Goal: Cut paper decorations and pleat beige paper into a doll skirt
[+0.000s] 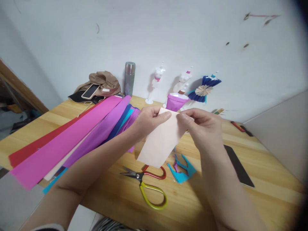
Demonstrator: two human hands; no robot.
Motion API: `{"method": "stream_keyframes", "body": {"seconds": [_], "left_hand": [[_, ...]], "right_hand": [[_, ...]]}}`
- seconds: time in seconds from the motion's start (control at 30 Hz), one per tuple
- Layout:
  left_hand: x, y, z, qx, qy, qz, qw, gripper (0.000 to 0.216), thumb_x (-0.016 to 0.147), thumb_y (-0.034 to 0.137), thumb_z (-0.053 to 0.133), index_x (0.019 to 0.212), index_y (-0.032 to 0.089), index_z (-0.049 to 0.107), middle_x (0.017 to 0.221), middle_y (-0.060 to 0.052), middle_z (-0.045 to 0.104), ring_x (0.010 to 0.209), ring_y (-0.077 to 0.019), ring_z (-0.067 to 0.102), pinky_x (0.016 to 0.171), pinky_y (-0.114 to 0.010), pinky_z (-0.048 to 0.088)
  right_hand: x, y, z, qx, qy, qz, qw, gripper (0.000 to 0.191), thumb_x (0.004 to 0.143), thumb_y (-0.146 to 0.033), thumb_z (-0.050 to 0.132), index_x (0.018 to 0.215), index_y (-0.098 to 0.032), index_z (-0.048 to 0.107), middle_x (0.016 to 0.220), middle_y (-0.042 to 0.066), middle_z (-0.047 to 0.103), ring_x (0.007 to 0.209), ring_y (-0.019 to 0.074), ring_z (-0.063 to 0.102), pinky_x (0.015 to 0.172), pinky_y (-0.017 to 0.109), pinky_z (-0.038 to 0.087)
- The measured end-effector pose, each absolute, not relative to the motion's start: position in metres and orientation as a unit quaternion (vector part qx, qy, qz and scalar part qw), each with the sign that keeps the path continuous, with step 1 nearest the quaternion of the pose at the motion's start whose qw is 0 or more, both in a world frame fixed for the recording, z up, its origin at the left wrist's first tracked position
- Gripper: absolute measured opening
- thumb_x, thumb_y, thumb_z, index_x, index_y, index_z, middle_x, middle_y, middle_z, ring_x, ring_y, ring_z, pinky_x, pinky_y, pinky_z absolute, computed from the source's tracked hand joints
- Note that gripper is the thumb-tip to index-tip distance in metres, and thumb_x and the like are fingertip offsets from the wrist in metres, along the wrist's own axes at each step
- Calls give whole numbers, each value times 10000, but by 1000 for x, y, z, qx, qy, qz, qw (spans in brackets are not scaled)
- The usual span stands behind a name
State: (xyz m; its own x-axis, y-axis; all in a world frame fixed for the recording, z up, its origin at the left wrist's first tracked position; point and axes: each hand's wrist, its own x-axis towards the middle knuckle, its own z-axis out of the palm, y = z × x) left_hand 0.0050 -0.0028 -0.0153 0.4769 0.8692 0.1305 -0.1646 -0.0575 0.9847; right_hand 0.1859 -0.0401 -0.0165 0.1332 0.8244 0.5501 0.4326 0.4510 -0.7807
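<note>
A cream strip of paper (160, 141) hangs between my two hands above the middle of the table. My left hand (151, 118) pinches its upper left corner, thumb on top. At the upper right corner my right hand (202, 123) grips it between thumb and fingers. Below the strip lie scissors (138, 175), blades apart, with one red and one yellow handle loop. Beside them rest blue paper scraps (184, 173) with a bit of purple. Long coloured sheets (69, 134) in red, pink, purple and blue fan out under and beyond my left forearm.
Behind my hands stand a purple cup-shaped piece (176, 101), small white mannequins (157, 78), one in a blue pleated dress (204, 89), and a thermos (130, 78). A phone (90, 91) lies on brown cloth (106, 80). A dark flat object (238, 165) lies right.
</note>
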Motion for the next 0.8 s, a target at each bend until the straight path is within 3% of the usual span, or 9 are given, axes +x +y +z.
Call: {"method": "stream_keyframes", "body": {"seconds": [0.13,0.33,0.6,0.8], "left_hand": [[6,-2,-18,620,293,423,592,142,843,244,655,780,121,689,663,-6,632,588,-109,576,552,-217,435],[2,-5,-14,646,277,424,571,292,804,370,682,643,144,589,579,21,538,553,-100,524,512,-213,381],[-1,3,-15,654,260,443,555,305,802,388,651,632,139,604,583,17,531,545,-88,481,521,-219,359],[-7,6,-13,639,259,426,586,302,867,364,635,667,140,608,592,8,575,570,-101,545,574,-225,424]], "right_hand": [[183,-43,-17,-483,-655,174,555,110,820,-344,768,758,-257,741,705,12,708,646,179,631,580,320,460],[180,-47,-17,-469,-666,174,554,92,809,-322,781,751,-253,760,738,23,744,704,204,672,643,348,499],[185,-43,-10,-503,-592,251,578,203,703,-345,854,601,-247,708,572,-6,652,516,132,561,493,291,449],[193,-42,-8,-473,-597,272,588,55,723,-292,819,696,-291,770,597,-20,674,508,126,554,498,297,473]]}}
